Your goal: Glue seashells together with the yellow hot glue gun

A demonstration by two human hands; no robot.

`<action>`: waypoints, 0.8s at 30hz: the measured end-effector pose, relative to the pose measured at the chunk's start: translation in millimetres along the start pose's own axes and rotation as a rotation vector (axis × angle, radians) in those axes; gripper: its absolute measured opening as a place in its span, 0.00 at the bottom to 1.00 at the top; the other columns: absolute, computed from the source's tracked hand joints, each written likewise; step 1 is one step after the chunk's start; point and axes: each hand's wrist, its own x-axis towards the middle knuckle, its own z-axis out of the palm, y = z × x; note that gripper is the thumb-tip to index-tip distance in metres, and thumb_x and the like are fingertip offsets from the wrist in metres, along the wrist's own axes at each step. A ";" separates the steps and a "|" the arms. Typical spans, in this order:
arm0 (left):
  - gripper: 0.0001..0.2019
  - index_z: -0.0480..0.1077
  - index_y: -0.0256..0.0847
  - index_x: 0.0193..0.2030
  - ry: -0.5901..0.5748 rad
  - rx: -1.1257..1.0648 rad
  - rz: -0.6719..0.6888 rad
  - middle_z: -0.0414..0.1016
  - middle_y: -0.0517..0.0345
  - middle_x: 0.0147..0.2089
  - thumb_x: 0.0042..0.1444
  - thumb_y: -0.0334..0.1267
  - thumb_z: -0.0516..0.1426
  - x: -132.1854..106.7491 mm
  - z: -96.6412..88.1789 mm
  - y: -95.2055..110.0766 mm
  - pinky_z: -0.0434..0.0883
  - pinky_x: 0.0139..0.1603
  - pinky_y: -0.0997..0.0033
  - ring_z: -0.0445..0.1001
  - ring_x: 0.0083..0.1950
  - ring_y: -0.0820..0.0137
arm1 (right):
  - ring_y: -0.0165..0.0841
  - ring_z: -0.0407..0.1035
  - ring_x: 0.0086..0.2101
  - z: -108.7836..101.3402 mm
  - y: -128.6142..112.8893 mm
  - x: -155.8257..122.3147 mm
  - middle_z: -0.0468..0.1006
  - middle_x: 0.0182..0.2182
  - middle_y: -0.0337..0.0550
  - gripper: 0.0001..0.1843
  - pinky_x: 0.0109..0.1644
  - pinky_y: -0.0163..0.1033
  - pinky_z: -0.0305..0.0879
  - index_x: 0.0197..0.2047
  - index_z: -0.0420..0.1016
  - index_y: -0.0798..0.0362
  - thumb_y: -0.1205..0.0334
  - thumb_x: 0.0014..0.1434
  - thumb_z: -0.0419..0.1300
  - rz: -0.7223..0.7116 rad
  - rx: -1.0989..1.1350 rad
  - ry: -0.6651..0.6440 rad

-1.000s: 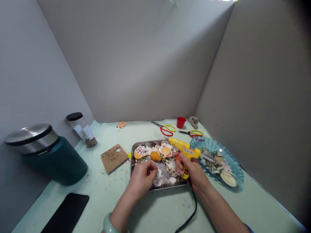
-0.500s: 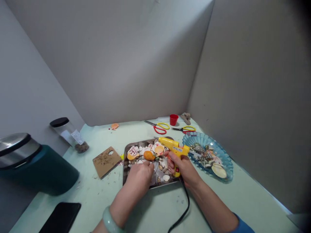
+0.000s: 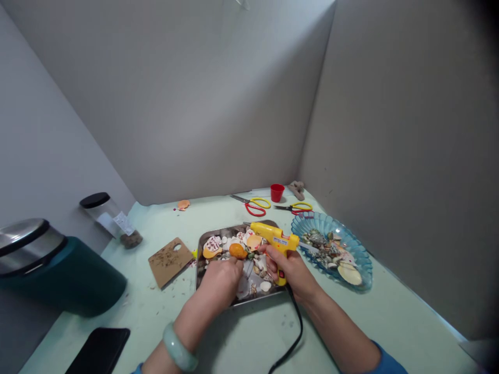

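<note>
From the head camera, a shallow steel tray (image 3: pixel 200 248) sits mid-desk, filled with loose shells (image 3: pixel 254 242): white, patterned and pale ones, and an orange one (image 3: pixel 236 250) near its far side. The left hand (image 3: pixel 219 280) reaches into the tray, fingers curled down among the shells; whether it grips one cannot be told. The right hand (image 3: pixel 295 271) is closed around the handle of a yellow glue gun (image 3: pixel 274 236), held over the tray's right edge with its nozzle pointing left and its black cord trailing toward the person. Just right of the tray, a blue glass dish (image 3: pixel 363 258) holds more shells. A small red cup (image 3: pixel 277 192) stands by the back wall; its inside is not visible. At left, a black-lidded clear jar (image 3: pixel 110 217) leans, with dark bits at its bottom.
</note>
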 end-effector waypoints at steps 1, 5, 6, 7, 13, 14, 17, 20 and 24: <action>0.10 0.71 0.35 0.35 0.022 -0.040 -0.026 0.77 0.44 0.36 0.50 0.25 0.50 -0.6 0.4 -1.9 0.68 0.32 0.63 0.77 0.34 0.58 | 0.22 0.56 0.15 0.2 -0.7 -0.3 0.63 0.16 0.29 0.19 0.20 0.29 0.53 0.35 0.72 0.57 0.47 0.53 0.65 0.001 -0.004 0.003; 0.06 0.69 0.38 0.30 0.213 -0.513 -0.165 0.76 0.52 0.31 0.49 0.28 0.52 -7.9 -0.4 -8.5 0.67 0.34 0.68 0.74 0.33 0.65 | 0.22 0.56 0.16 0.5 -0.7 -1.2 0.64 0.16 0.30 0.19 0.19 0.29 0.53 0.36 0.73 0.56 0.47 0.52 0.65 -0.014 -0.068 0.035; 0.03 0.68 0.39 0.29 0.259 -0.731 -0.207 0.75 0.54 0.30 0.49 0.30 0.53 -10.5 -1.0 -8.9 0.67 0.32 0.70 0.74 0.31 0.67 | 0.22 0.56 0.16 0.7 0.7 -1.0 0.64 0.16 0.30 0.18 0.19 0.29 0.53 0.36 0.74 0.56 0.48 0.52 0.65 -0.022 -0.102 0.043; 0.02 0.67 0.39 0.28 0.290 -0.976 -0.250 0.74 0.56 0.28 0.50 0.32 0.54 -13.0 -1.5 -8.7 0.68 0.31 0.71 0.73 0.29 0.69 | 0.23 0.57 0.16 1.1 2.8 -0.6 0.65 0.17 0.30 0.17 0.19 0.29 0.54 0.37 0.74 0.55 0.50 0.52 0.66 -0.028 -0.149 0.048; 0.14 0.65 0.38 0.28 0.347 -2.000 -0.343 0.73 0.60 0.23 0.43 0.40 0.66 -22.2 -2.4 1.7 0.69 0.28 0.74 0.71 0.24 0.73 | 0.26 0.60 0.18 15.5 14.9 1.7 0.73 0.21 0.36 0.15 0.21 0.32 0.58 0.38 0.78 0.52 0.54 0.48 0.68 -0.005 -0.327 0.026; 0.14 0.65 0.38 0.27 0.347 -2.052 -0.332 0.73 0.61 0.22 0.43 0.40 0.66 -23.0 -1.9 3.5 0.68 0.27 0.74 0.70 0.23 0.74 | 0.26 0.60 0.18 20.0 14.2 0.9 0.73 0.22 0.36 0.15 0.21 0.32 0.58 0.37 0.78 0.52 0.54 0.48 0.68 -0.005 -0.300 0.015; 0.13 0.65 0.38 0.28 0.346 -2.116 -0.319 0.72 0.62 0.20 0.46 0.39 0.65 -24.9 0.8 7.3 0.67 0.24 0.76 0.68 0.20 0.76 | 0.25 0.60 0.18 33.3 8.5 -3.8 0.73 0.22 0.36 0.15 0.21 0.31 0.58 0.35 0.78 0.53 0.53 0.47 0.68 0.008 -0.233 0.010; 0.13 0.65 0.38 0.28 0.374 -2.111 -0.325 0.74 0.61 0.22 0.46 0.39 0.65 -25.7 4.2 9.3 0.66 0.24 0.77 0.68 0.19 0.77 | 0.26 0.61 0.19 41.4 4.1 -8.3 0.71 0.18 0.34 0.16 0.22 0.32 0.59 0.35 0.77 0.54 0.52 0.47 0.68 0.023 -0.244 0.029; 0.13 0.65 0.37 0.27 0.405 -2.048 -0.341 0.72 0.62 0.20 0.46 0.40 0.66 -25.1 8.7 9.9 0.66 0.26 0.77 0.68 0.20 0.77 | 0.27 0.62 0.20 42.8 6.0 -9.0 0.70 0.17 0.33 0.15 0.24 0.32 0.60 0.34 0.76 0.54 0.54 0.46 0.69 -0.005 -0.235 0.064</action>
